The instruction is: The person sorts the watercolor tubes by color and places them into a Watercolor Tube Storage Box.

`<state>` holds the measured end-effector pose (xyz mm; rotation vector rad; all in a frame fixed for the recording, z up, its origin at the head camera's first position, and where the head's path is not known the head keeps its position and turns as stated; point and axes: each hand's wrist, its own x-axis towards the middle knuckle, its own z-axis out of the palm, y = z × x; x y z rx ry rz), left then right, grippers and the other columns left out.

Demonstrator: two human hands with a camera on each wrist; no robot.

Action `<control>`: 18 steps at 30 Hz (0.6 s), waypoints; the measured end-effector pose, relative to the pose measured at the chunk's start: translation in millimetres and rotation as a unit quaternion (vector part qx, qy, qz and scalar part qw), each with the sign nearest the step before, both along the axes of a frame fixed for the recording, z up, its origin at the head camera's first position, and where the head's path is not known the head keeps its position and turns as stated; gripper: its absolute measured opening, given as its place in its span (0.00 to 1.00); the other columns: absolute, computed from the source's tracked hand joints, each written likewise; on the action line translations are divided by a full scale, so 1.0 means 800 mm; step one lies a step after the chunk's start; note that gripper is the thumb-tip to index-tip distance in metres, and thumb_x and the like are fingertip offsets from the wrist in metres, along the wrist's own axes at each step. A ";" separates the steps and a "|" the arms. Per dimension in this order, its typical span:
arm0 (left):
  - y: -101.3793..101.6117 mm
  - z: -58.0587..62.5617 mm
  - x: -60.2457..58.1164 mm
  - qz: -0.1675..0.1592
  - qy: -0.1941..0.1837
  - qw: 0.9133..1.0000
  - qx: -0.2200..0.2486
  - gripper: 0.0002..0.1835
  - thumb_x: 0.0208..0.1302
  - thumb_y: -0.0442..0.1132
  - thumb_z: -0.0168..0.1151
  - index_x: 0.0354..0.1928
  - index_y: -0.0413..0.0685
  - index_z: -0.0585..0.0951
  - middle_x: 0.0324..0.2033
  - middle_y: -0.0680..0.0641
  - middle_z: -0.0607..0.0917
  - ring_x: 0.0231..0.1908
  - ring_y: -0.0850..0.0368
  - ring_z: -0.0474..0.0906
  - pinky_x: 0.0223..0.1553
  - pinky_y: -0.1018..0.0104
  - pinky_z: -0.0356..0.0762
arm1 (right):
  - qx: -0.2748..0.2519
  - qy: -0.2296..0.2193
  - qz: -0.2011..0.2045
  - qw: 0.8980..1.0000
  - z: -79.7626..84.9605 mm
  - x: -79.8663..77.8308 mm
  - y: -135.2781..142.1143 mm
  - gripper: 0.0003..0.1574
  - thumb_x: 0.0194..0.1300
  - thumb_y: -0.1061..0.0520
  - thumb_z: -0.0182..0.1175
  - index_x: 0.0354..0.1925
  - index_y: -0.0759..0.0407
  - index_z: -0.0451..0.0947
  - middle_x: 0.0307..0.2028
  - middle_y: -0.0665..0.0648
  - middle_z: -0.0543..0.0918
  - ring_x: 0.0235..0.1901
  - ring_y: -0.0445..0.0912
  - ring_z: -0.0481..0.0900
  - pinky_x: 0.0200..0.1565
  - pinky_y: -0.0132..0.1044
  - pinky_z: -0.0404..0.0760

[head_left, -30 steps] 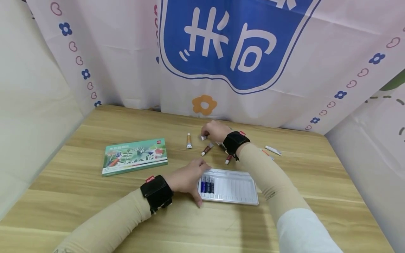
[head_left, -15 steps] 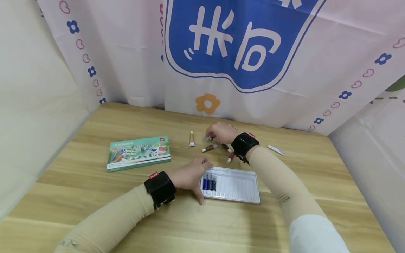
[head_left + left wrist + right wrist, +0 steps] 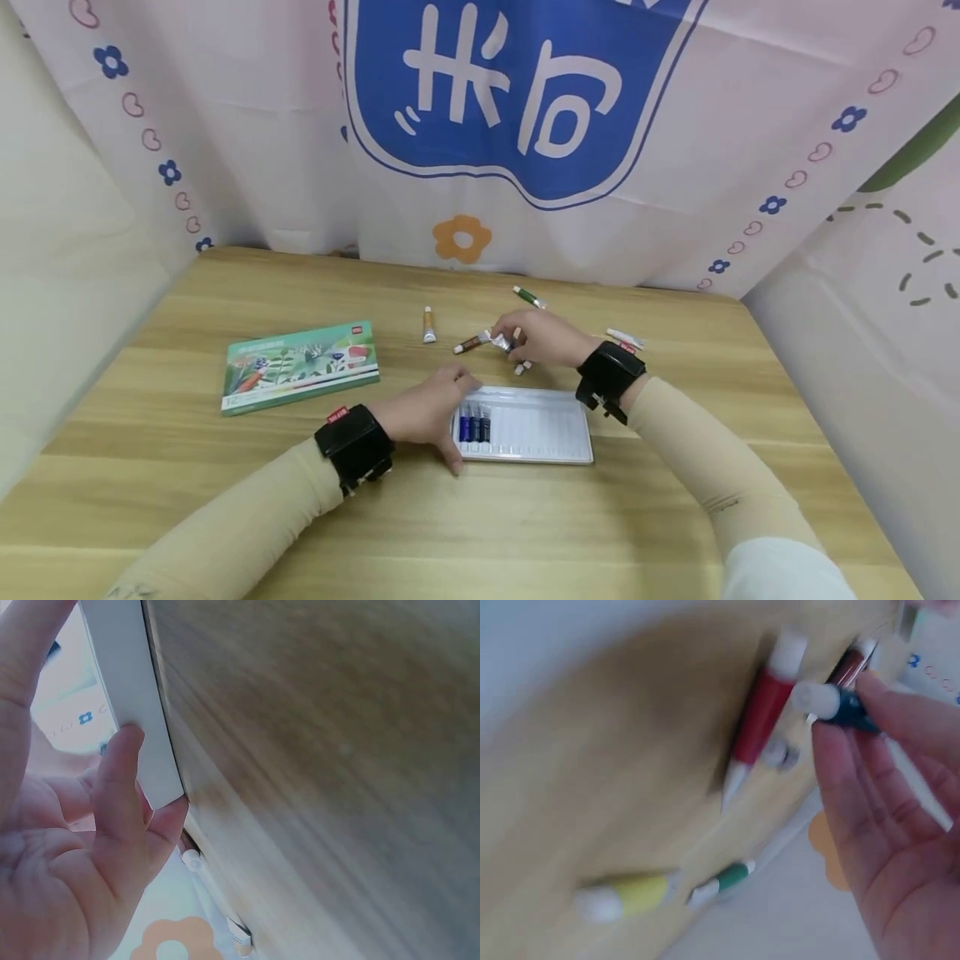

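My left hand [image 3: 423,408] holds the left end of a white plastic tray [image 3: 543,429], thumb on the near side and fingers on the far side. In the left wrist view, fingertips press against the tray's white wall [image 3: 139,690]. Three dark blue paint tubes [image 3: 474,427] lie side by side in the tray's left slots. Beyond the tray, my right hand [image 3: 551,337] pinches a dark teal paint tube [image 3: 847,711] with a white cap. Under and beside that hand lie a red paint tube [image 3: 763,716] and a brown paint tube [image 3: 471,343].
A yellow-orange tube [image 3: 429,325] lies farther left and a green tube [image 3: 529,297] farther back. To the right rests a white tube [image 3: 625,337]. A yellow tube [image 3: 641,895] shows in the right wrist view. A flat green paint box [image 3: 300,368] lies left of the tray.
My right hand has lifted the dark tube from the table and come right and nearer the tray, uncovering the green tube behind. The left hand keeps its hold; the head view has shifted.
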<state>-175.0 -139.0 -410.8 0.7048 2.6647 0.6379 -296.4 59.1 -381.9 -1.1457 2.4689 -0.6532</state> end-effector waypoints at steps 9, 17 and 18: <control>0.000 -0.006 -0.006 -0.001 0.015 1.000 0.002 0.64 0.17 0.61 0.80 0.64 0.41 0.66 0.55 0.43 0.66 0.52 0.53 0.64 0.56 0.62 0.67 | -0.135 -0.142 -0.072 0.978 -0.019 0.047 0.023 0.24 0.51 0.66 0.68 0.47 0.61 0.74 0.37 0.57 0.77 0.33 0.47 0.79 0.35 0.37 0.82; 0.003 -0.006 -0.009 -0.002 0.007 1.000 -0.004 0.63 0.16 0.61 0.80 0.63 0.42 0.66 0.55 0.44 0.66 0.53 0.53 0.63 0.57 0.60 0.67 | -0.194 -0.268 -0.133 0.934 -0.036 0.094 0.025 0.26 0.53 0.68 0.65 0.50 0.64 0.69 0.42 0.62 0.73 0.36 0.49 0.78 0.37 0.41 0.82; 0.004 -0.005 -0.008 -0.002 0.007 1.000 -0.005 0.63 0.16 0.61 0.80 0.63 0.42 0.66 0.55 0.44 0.66 0.53 0.52 0.63 0.57 0.60 0.67 | -0.194 -0.273 -0.135 0.932 -0.037 0.099 0.024 0.26 0.53 0.68 0.65 0.49 0.64 0.69 0.43 0.62 0.72 0.35 0.48 0.78 0.37 0.41 0.82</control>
